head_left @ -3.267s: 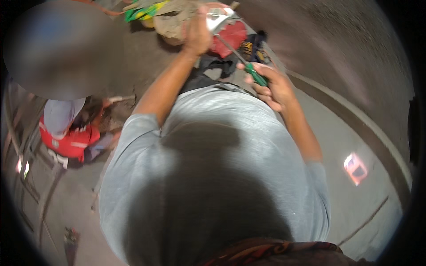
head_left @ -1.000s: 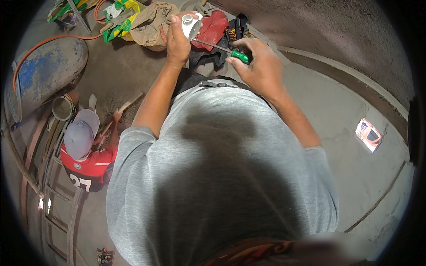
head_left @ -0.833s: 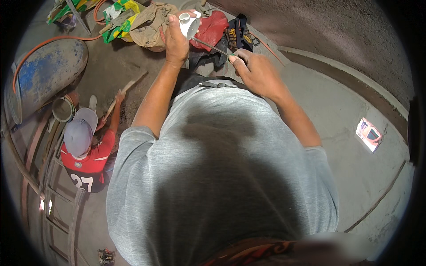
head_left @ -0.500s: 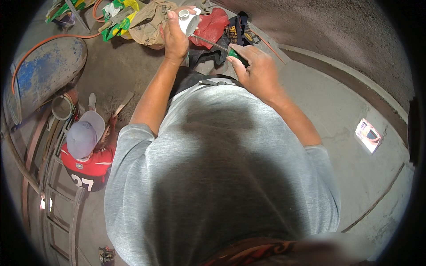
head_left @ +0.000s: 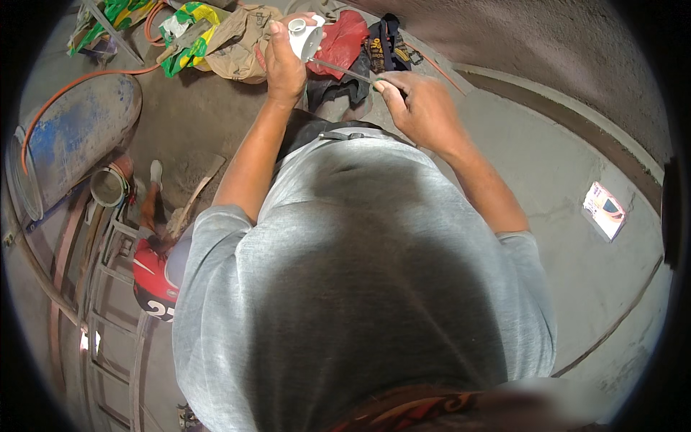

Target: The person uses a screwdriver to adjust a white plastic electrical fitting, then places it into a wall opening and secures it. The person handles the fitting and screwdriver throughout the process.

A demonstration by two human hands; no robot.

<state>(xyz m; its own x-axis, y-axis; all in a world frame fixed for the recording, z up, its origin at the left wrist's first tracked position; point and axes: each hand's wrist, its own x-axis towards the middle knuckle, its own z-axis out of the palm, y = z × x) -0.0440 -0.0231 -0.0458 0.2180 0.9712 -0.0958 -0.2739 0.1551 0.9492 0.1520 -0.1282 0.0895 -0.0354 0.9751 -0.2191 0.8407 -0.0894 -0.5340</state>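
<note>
My left hand point(head_left: 286, 66) is closed around a white plastic fitting point(head_left: 311, 34) with a short round collar, which looks like a lamp holder. A screwdriver point(head_left: 344, 70) is gripped in my right hand point(head_left: 423, 108), thumb and fingers wrapped over its handle. Only a trace of the green handle shows; the palm hides the rest. The thin metal shaft runs left to the lower edge of the fitting, and its tip is at or against that edge. Both hands are held out in front of my waist.
A co-worker in a red and black shirt point(head_left: 152, 277) crouches at left, partly behind my sleeve, beside a ladder point(head_left: 108, 327). Further up are a blue drum point(head_left: 83, 137), a bucket point(head_left: 108, 186) and an orange hose point(head_left: 93, 66). Sacks point(head_left: 241, 47) and a red bag point(head_left: 342, 43) lie beyond my hands. A box point(head_left: 604, 210) sits at right.
My right hand has turned on the screwdriver, so its green handle is now mostly covered. My left hand keeps the fitting nearly still. The co-worker has leaned right, partly behind my sleeve.
</note>
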